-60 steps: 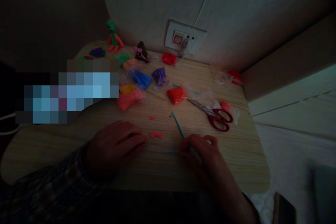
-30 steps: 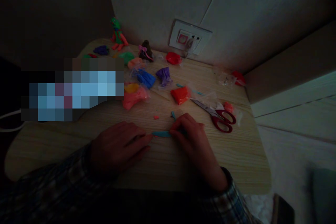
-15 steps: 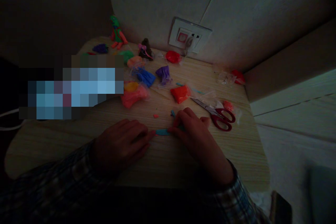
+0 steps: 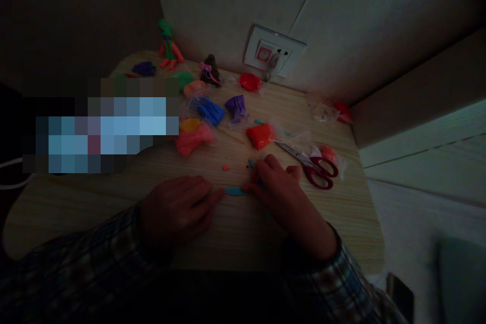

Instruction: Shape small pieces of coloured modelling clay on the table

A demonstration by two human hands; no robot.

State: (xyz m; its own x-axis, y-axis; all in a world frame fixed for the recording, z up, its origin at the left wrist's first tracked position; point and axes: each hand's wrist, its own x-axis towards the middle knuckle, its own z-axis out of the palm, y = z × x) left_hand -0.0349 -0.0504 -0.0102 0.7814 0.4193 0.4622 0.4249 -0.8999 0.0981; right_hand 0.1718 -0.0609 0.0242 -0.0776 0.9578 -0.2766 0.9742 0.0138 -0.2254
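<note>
Currently right hand (image 4: pixel 283 195) has fingers clamped on the blue tool (image 4: pixel 234 191) — flat over pink clay (image 4: pixel 227 195), mid-table (image 4: pixel 334 228). Left hand (image 4: pixel 180 207) at tool's tip, fingers together — can't tell if gripping.

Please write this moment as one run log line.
right hand: grips blue tool | left hand: at tool's tip | scissors: on table

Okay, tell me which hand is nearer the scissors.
Right. The right hand is just left of the scissors; the left hand is farther left, beyond the blue tool.
</note>
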